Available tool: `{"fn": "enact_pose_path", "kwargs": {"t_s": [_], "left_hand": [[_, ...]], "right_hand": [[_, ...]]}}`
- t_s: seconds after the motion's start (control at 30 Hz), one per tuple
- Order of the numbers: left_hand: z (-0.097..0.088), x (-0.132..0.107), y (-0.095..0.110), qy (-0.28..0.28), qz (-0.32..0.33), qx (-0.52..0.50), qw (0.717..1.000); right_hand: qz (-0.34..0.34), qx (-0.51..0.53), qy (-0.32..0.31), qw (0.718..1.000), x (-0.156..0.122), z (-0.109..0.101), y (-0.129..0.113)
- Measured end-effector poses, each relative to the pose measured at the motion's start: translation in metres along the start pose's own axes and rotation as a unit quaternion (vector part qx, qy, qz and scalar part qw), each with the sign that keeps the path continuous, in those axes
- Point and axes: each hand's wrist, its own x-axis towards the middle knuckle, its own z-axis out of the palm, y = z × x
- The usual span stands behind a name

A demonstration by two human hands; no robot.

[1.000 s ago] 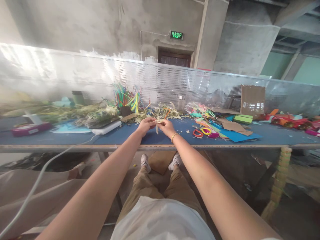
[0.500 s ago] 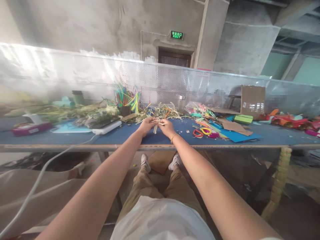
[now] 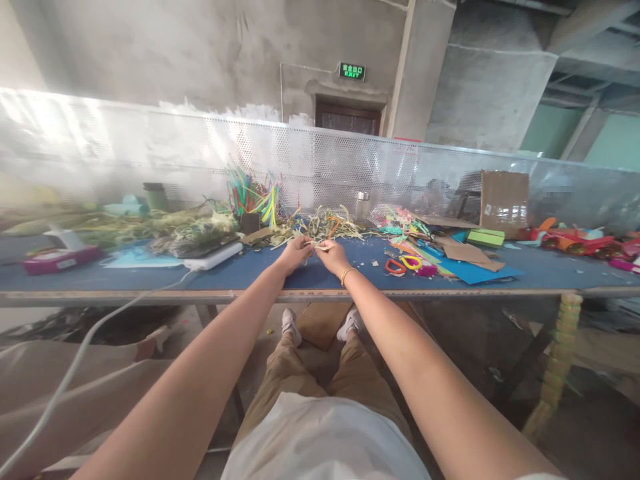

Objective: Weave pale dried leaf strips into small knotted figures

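Observation:
Both arms reach out over a blue table (image 3: 260,270). My left hand (image 3: 295,253) and my right hand (image 3: 332,254) meet above it, fingers pinched on a thin pale strip (image 3: 317,245) stretched between them. A gold bracelet sits on my right wrist. Just behind the hands lies a heap of pale and coloured strips (image 3: 330,227). The strip is small and hard to make out.
A cup of bright sticks (image 3: 253,200) stands at the back. A white power strip (image 3: 215,255) with its cable lies left, by a pink box (image 3: 60,259). Coloured loops (image 3: 405,264), blue and brown card (image 3: 470,261) and a cardboard box (image 3: 505,199) lie right. A perforated metal screen (image 3: 350,163) backs the table.
The strip hung down between the hands a second ago; now it is pulled level between the fingertips. Both hands have shifted slightly farther from me.

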Motion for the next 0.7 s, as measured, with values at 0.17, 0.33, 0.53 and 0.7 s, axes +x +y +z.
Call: {"fn": "enact_pose_path", "kwargs": {"t_s": [0.17,0.33,0.53,0.7], "left_hand": [[-0.002,0.001,0.000,-0.038,-0.020,-0.049,0.998],[-0.005,0.004,-0.003,-0.021,-0.019,-0.050,0.998],[-0.011,0.009,-0.004,0.121,-0.007,-0.046,0.992],[-0.013,0.009,-0.001,0.180,-0.032,-0.035,0.982]], "right_hand": [[-0.007,0.031,-0.006,0.999,-0.001,-0.002,0.000],[-0.004,0.050,0.001,0.999,-0.002,-0.002,-0.003],[0.029,0.187,-0.014,0.982,-0.004,0.001,-0.007],[-0.022,0.206,-0.045,0.977,-0.005,0.000,-0.012]]}}
